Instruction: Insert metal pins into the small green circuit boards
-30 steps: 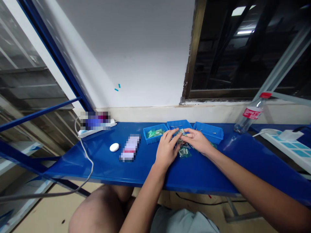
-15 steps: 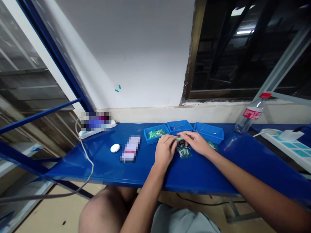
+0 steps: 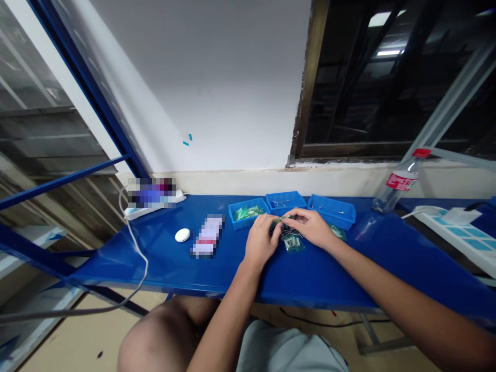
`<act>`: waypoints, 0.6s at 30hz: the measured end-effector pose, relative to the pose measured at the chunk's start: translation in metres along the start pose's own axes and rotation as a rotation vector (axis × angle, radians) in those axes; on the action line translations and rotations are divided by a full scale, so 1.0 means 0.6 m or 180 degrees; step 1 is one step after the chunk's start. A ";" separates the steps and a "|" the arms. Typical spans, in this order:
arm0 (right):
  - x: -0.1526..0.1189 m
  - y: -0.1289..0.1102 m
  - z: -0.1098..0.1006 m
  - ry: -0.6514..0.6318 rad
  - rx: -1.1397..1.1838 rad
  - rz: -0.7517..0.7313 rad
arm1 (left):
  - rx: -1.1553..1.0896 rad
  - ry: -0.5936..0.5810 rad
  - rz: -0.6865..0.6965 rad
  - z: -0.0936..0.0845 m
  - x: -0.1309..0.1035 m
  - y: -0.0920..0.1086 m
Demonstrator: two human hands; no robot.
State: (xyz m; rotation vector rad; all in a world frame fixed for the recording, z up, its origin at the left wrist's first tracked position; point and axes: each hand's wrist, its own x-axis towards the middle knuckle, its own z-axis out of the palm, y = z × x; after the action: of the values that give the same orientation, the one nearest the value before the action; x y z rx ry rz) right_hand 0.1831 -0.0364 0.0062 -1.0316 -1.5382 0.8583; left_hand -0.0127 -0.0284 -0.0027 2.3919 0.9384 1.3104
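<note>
The two hands met over the near middle of the blue table (image 3: pixel 174 274), just in front of three shallow bins, probably so that the small parts could be handled above the tabletop and within easy reach of their containers. The right hand (image 3: pixel 312 226) had its thumb and fingertips closed in a pinch on a small green packet (image 3: pixel 285 219), raised a little above the things lying below, a grip that seemed suited to something so slight and limp. The left hand (image 3: pixel 260 238) curled in from the other side with its fingertips at the packet's edge; whether it gripped or merely steadied could not be told. Beneath the fingers, partly hidden, lay dark screws (image 3: pixel 287 232), and touching them on the near side was a clear bag of pale plugs (image 3: pixel 294 243). Another greenish bag (image 3: pixel 338 232) lay near the right wrist. The left bin (image 3: pixel 242 223) held more bags, the middle bin (image 3: pixel 285 209) a few long metal pieces, and the right bin (image 3: pixel 334 214) some small ones, a division that looked meant to keep kinds apart. Well to the left, a white round case (image 3: pixel 182 235) and a pixelated slab (image 3: pixel 208 236) sat away from the parts, and a red-capped bottle (image 3: pixel 401 181) stood tilted-looking at the right, likely through lens distortion.
</note>
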 end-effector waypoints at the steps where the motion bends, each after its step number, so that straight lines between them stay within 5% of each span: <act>1: 0.001 0.001 0.001 0.0050 0.0067 0.0088 | -0.0031 0.0022 -0.0013 0.000 0.000 0.000; 7: 0.004 0.003 0.003 0.0159 0.0315 0.0442 | -0.0175 0.0092 -0.0072 -0.004 0.000 0.010; 13: -0.001 -0.003 0.000 0.0101 0.0703 0.0686 | -0.0382 -0.0203 0.0341 0.002 -0.002 0.005; 18: -0.001 0.004 -0.001 -0.0137 0.0567 0.0774 | -0.0503 0.0017 0.0234 0.002 -0.003 0.000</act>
State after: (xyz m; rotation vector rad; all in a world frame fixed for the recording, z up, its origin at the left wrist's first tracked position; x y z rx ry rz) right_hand 0.1841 -0.0359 0.0038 -1.0882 -1.3608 1.1711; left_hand -0.0123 -0.0297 -0.0048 2.3225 0.7254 1.3633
